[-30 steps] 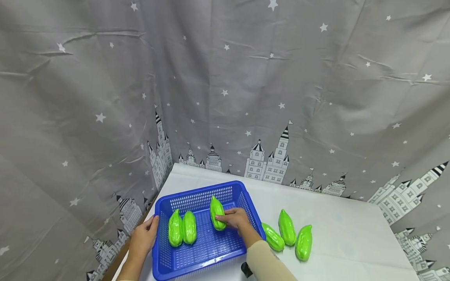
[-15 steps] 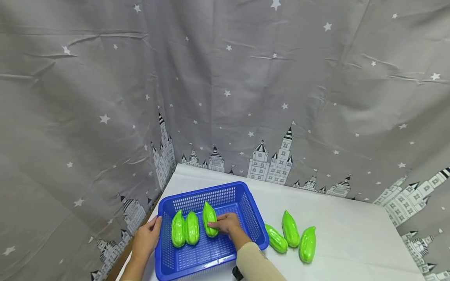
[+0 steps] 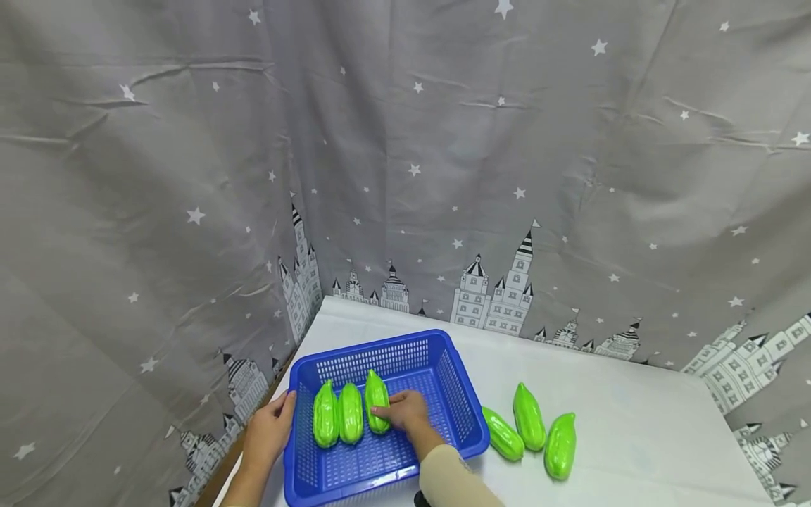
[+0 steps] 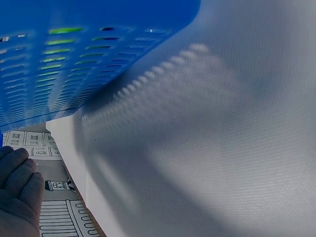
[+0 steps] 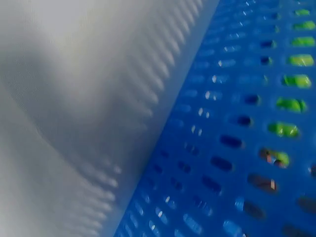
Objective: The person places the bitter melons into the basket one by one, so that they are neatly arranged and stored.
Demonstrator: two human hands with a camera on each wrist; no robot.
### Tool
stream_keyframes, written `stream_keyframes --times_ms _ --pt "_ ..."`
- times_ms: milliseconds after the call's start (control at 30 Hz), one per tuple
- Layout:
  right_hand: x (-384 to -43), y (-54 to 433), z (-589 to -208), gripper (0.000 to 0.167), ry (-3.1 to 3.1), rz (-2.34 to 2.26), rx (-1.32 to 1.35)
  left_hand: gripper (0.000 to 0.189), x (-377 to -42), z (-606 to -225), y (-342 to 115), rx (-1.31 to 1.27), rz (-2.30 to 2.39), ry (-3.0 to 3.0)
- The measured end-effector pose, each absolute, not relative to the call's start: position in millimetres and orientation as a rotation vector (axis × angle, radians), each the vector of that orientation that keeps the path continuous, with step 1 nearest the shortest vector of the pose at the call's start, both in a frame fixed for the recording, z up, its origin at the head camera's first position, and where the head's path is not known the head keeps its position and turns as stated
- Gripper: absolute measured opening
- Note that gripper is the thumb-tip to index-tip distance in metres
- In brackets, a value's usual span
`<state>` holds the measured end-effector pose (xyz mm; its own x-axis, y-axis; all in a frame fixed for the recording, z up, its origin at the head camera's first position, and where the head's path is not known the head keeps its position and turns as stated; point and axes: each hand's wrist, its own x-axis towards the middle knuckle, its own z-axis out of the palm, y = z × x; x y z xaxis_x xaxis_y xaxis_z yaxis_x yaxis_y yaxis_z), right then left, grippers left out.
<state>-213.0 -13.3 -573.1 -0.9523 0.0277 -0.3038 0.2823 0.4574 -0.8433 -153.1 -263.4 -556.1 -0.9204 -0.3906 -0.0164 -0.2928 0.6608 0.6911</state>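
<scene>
A blue plastic basket with slotted walls stands on the white table. Inside at the left, two shiny green ridged bitter melons lie side by side. My right hand holds a third bitter melon just right of them, thumb across its near end; the basket's floor is close beneath. In the right wrist view the basket wall hides most of that hand, and green shows through the slots. My left hand grips the basket's left rim; its fingers show beside the wall in the left wrist view.
Three more bitter melons lie on the white table right of the basket, the nearest close against its wall. A grey curtain with stars and castles hangs behind and at the left, along the table's edges.
My right hand has moved left and lowered the held bitter melon beside the two others in the basket. The left hand keeps its place at the rim. The view has shifted slightly.
</scene>
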Motion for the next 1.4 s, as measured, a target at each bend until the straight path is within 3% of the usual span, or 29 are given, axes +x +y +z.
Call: stream_keyframes --times_ms 600,900,1000,1400 --pt "-208.1 -11.6 -587.1 0.047 2.475 -1.516 0.17 0.066 -149.4 -563.5 -258.7 0.557 -1.128 -2.744" --pt "-209.0 -6.2 -583.3 0.079 2.452 -1.678 0.254 0.066 -147.2 -565.2 -259.1 0.579 -1.139 -2.75" --pt "-210.2 -3.9 -574.2 0.086 2.452 -1.788 0.2 0.067 -147.2 -566.1 -260.4 0.577 -1.145 -2.753" --pt "-238.5 42.4 -500.0 0.091 2.541 -1.928 0.021 0.068 -153.8 -563.9 -267.5 0.549 -1.128 -2.721"
